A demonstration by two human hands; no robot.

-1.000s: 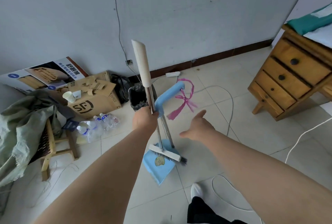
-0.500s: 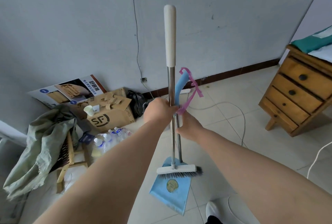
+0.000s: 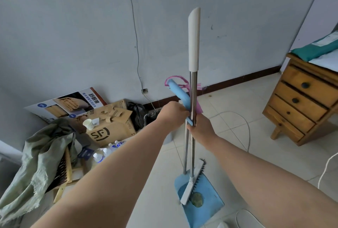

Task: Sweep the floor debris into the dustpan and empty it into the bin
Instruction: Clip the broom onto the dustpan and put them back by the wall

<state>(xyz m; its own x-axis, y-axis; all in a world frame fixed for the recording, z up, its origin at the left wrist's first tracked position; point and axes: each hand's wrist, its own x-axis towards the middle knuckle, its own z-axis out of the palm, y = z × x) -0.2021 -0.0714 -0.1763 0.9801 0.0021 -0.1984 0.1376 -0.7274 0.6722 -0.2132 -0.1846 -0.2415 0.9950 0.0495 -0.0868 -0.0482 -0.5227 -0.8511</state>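
Since half a second ago the broom head has turned edge-on over the dustpan [image 3: 201, 198] at lower centre. The left hand [image 3: 173, 116] and right hand [image 3: 201, 129] both grip the upright handles of dustpan and broom [image 3: 193, 99] at mid-frame. Likely next: separating them to begin sweeping. Beyond, at left, a cardboard box [image 3: 109, 127] reads "SF EXPRESS".

The dustpan [image 3: 206, 200] is light blue, with a round green-yellow spot on it. Its curved handle [image 3: 180, 96] is light blue too, and a pink ribbon [image 3: 176, 81] is tied to it. The broom [image 3: 193, 88] has a shiny silver pole, a cream-white top grip, a white head and black bristles. The cardboard box [image 3: 111, 127] is brown with black letters. The drawers [image 3: 300, 103] are orange-brown wood with dark knobs.
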